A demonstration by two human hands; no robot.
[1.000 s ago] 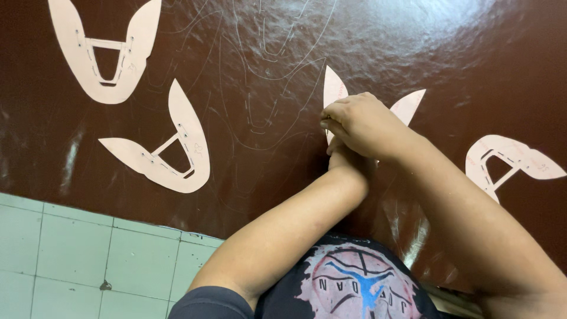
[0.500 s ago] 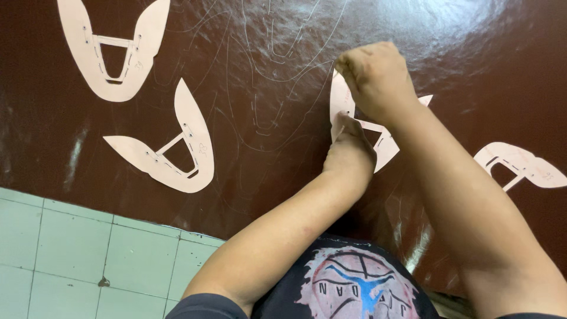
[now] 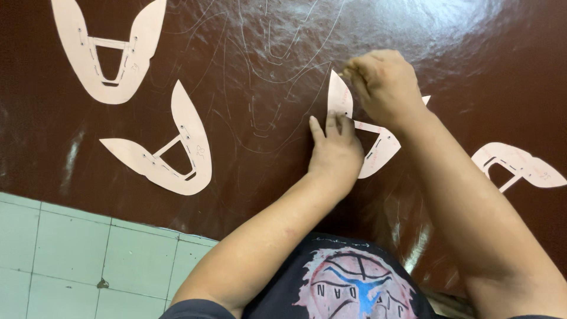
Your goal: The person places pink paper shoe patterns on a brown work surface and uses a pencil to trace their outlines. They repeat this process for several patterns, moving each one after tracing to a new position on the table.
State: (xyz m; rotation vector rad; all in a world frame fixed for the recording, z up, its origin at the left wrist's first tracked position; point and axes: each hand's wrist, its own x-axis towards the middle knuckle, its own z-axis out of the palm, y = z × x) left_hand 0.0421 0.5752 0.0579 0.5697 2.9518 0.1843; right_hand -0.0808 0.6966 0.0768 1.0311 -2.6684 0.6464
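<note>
**Two hands on a paper pattern over dark leather**

Across a glossy dark brown leather sheet (image 3: 248,53), spread over the worktop, lie several pale pink paper patterns, each shaped like a horseshoe with two pointed wings and a cut-out middle. Near the centre, the left hand (image 3: 335,150) lies palm down with fingers spread flat, pressing on the centre pattern (image 3: 378,150) to hold it against the leather. The right hand (image 3: 384,82) is curled just above it, fingertips bunched at the pattern's upper wing; whether it pinches a marking tool or only the paper edge cannot be told, since the fingers hide it.

Three more patterns lie apart from the hands: one at the upper left (image 3: 106,47), one left of centre (image 3: 171,147), tilted, and one at the far right (image 3: 520,168), partly behind the right forearm. Faint scratched outlines of the same shape show on the leather between them (traces of marking, it seems). Pale green floor tiles (image 3: 71,254) show at the lower left, below the sheet's edge.

Judging from this, the main risk is slippage: only one hand pins the thin paper, and the surface is slick, so a sideways push from the right hand could shift or buckle the wing. The right forearm could also brush the far-right pattern.
</note>
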